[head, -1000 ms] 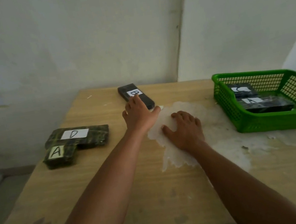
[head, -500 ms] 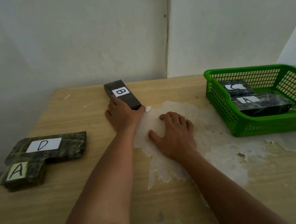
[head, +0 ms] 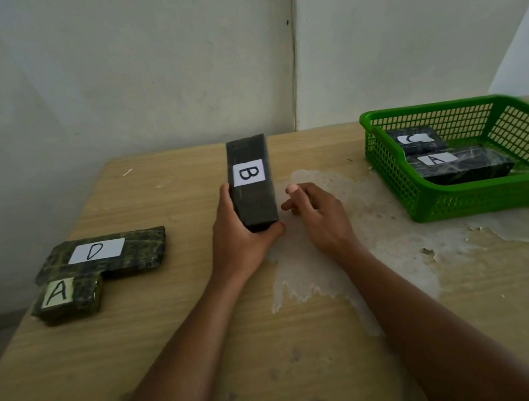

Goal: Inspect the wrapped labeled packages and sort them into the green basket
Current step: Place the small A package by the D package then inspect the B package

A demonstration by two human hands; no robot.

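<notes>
My left hand [head: 239,235] grips the near end of a long dark wrapped package labeled B [head: 252,185], tilted up off the table. My right hand [head: 319,217] hovers just right of it, fingers loosely curled, holding nothing. At the left lie a dark green package labeled D [head: 105,253] and a smaller one labeled A [head: 67,297] touching its near corner. The green basket [head: 484,196] stands at the right with a package labeled C [head: 416,140] and another labeled A [head: 458,164] inside.
The wooden table [head: 207,330] has a white peeled patch [head: 381,226] running from its middle toward the basket. White walls stand right behind the table's far edge. The table's left edge drops to the floor.
My left hand has closed on the B package, turned it lengthwise and lifted it. My right hand has risen from flat on the white patch and moved beside the package.
</notes>
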